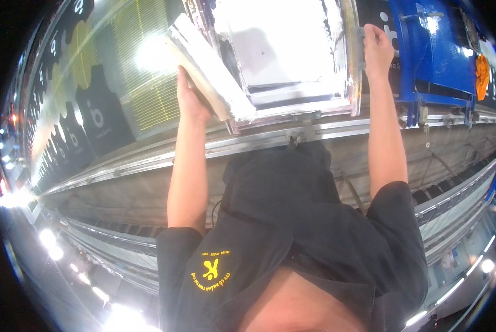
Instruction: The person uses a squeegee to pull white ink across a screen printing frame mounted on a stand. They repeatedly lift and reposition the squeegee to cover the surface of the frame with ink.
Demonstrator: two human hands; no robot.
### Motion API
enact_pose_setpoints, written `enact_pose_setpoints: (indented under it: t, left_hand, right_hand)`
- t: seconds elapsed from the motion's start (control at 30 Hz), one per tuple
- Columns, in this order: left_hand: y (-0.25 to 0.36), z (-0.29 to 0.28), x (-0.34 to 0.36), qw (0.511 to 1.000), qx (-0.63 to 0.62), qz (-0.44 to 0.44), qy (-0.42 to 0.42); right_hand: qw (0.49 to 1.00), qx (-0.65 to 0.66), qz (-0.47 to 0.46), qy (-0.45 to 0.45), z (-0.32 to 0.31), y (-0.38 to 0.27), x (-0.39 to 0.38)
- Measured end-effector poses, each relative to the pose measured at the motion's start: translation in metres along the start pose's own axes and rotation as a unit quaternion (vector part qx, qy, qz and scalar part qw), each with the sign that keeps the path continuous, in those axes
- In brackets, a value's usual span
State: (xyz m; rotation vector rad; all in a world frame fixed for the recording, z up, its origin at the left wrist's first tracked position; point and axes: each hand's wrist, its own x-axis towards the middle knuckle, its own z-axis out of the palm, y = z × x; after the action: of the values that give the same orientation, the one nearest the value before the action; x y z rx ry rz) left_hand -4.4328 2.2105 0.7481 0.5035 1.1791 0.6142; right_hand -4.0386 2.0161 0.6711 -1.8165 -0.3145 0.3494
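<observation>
We have the white-smeared frame (355,77) over the desk (155,136). At the frame's left, our left hand (194,105) bears against a slanting, white-caked bar (206,69); its fingers are hidden, so we cannot tell whether they close. Our right hand (378,52) grips the frame's right edge. Uneven pulls could skew the frame; a slipping bar could smudge the black panel (101,110) left of it.

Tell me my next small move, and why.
Perhaps settle the left hand more firmly against the slanted pale bar: only part of that hand shows beside it, its grip unclear, while the right hand is curled at the right edge of the white frame.
</observation>
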Motion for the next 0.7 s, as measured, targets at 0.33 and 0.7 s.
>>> enact_pose_setpoints:
  t: [0.33,0.7]
  left_hand:
    - [0.038,0.005,-0.016,0.966,0.232,0.095,0.055]
    - [-0.029,0.074,0.014,0.478,0.827,0.231,-0.185]
  right_hand:
    - [0.987,-0.157,-0.034,-0.02,0.015,0.016,-0.021]
    - [0.968,-0.229,-0.091,-0.034,0.016,0.03,-0.01]
